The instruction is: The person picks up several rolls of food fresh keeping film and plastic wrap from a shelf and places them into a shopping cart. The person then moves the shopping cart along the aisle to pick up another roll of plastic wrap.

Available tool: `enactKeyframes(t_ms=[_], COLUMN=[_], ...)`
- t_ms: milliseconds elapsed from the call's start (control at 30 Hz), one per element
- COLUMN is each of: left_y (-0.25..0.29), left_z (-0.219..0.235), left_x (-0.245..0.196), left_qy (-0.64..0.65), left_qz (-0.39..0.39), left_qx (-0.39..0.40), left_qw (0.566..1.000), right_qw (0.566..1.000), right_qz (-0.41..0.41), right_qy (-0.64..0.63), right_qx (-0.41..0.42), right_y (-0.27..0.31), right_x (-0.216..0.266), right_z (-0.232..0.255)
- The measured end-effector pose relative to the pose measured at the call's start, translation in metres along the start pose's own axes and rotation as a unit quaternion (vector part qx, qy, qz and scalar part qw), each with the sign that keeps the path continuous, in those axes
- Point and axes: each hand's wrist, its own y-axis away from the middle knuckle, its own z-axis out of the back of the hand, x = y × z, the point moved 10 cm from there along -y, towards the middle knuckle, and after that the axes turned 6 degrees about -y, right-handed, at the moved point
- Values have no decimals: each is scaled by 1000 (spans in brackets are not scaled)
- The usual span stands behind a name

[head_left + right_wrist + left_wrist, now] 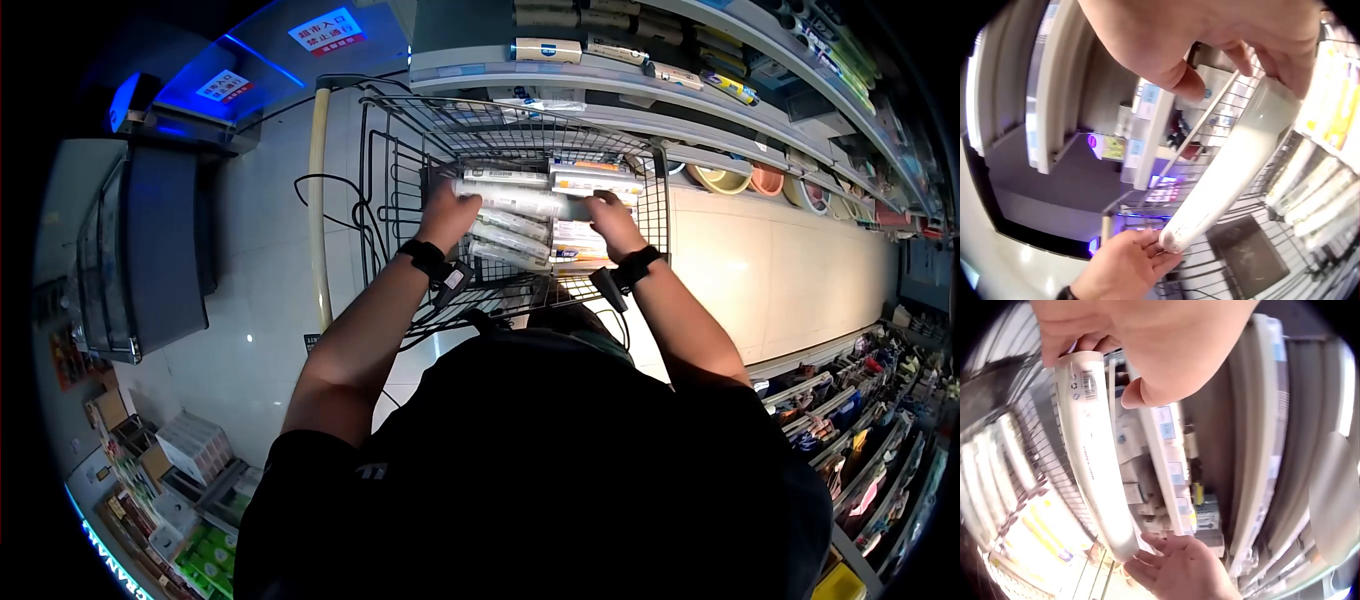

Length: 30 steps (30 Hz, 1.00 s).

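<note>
Looking down, we see the white roll (515,201) over the cart (440,125), left end in left hand (450,215), right end in right hand (614,222); fingers (1147,574) curl partly around, how firmly we cannot tell.

And here's the wire cart (657,205), standing on the pale, glossy floor (740,270), its mesh basket carrying a two-part load! On the handle side, white rolls (508,240) lie side by side, some at a slight slant. Just beside them, towards the far end, comes a stack of packs (575,242) printed in orange and yellow. And alongside the cart runs the shelf (480,78), with more rolls (547,50) lying along its edge, end to end, one of them wrapped in yellow (730,87)!
</note>
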Motion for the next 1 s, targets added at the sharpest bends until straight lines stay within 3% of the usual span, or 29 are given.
enactKeyframes(t_ms=[167, 267, 300, 333, 367, 400, 467, 533, 600, 700, 733, 867, 933, 1000], left_y=[-33, -59, -63, -83, -106, -119, -156, -178, -198, -219, -220, -245, -246, -243], left_z=[-75, -101, -92, -105, -103, -102, -111, -109, -87, -98, -100, -130, -138, -140], left_x=[121, 142, 136, 152, 149, 147, 161, 166, 145, 152, 154, 196, 198, 183], left_qy=[46, -12, -126, -176, -191, -203, -202, -201, -193, -124, -128, -174, -168, -126], left_qz=[211, 216, 243, 231, 201, 176, 177, 181, 136, 64, 67, 105, 105, 104], left_qx=[29, 95, 73, 113, 55, -1, -5, -16, -146, -129, -125, -55, -30, -31], left_qw=[976, 972, 959, 950, 959, 963, 963, 963, 961, 982, 982, 978, 980, 986], right_qw=[992, 990, 994, 995, 995, 996, 988, 993, 993, 996, 999, 999, 999, 999], right_qz=[-120, -109, -104, -98, -91, -85, -94, -10, -15, 46, -28, -3, -14, 14], right_qy=[-6, -77, -36, 9, -20, -19, 73, 69, 76, 38, -11, -2, -24, 29], right_qx=[29, 52, 16, -24, -29, -26, -96, -97, -87, -71, -40, -47, -40, -20], right_y=[-48, -75, -95, -116, -135, -178, -162, -185, -203, -229, -226, -277, -276, -270], right_x=[-85, -100, -118, -137, -152, -207, -152, -137, -133, -114, -110, -145, -148, -137], right_z=[-20, -39, -34, -22, -23, -24, -17, -25, -26, -32, -34, -34, -38, -38])
